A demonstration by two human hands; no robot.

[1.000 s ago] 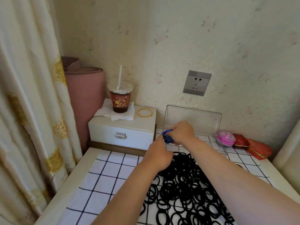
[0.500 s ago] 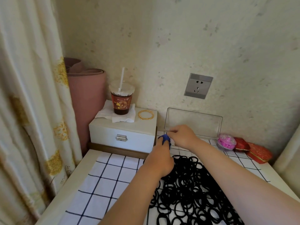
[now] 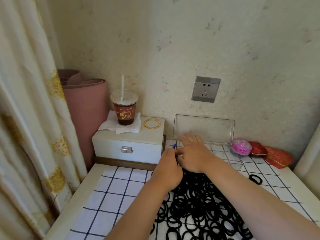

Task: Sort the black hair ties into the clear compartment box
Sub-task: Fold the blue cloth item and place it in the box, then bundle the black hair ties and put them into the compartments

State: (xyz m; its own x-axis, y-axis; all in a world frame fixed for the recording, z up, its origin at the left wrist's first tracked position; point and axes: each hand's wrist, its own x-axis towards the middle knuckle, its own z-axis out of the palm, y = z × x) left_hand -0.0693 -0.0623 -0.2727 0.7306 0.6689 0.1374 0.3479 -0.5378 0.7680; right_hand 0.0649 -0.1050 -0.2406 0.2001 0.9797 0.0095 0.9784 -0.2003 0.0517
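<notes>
Both hands meet at the far edge of the heap. Left hand [image 3: 168, 170]: back towards us, fingers curled round a small blue item [image 3: 174, 146] whose tip pokes out above the knuckles; we cannot tell what it is. Right hand [image 3: 194, 153]: fingers stretched flat and spread, reaching over the near-left corner of the clear compartment box [image 3: 231, 157], thumb side against the left hand, gripping nothing we can see.

Black hair ties [image 3: 199, 210]: a dense heap lying flat on the checked cloth [image 3: 117, 187], on our side of both hands. Its far edge runs under the heels of the hands, and the right forearm crosses over it. The heap's long axis runs from the hands back towards us and slightly right. The rings overlap, openings facing up. One stray tie [image 3: 255, 179] lies apart to the right, near the box's front corner.

Box: long axis left to right along the wall, lid [image 3: 204, 129] standing upright behind it. Its contents are hidden behind the right hand or too faint to tell.
</notes>
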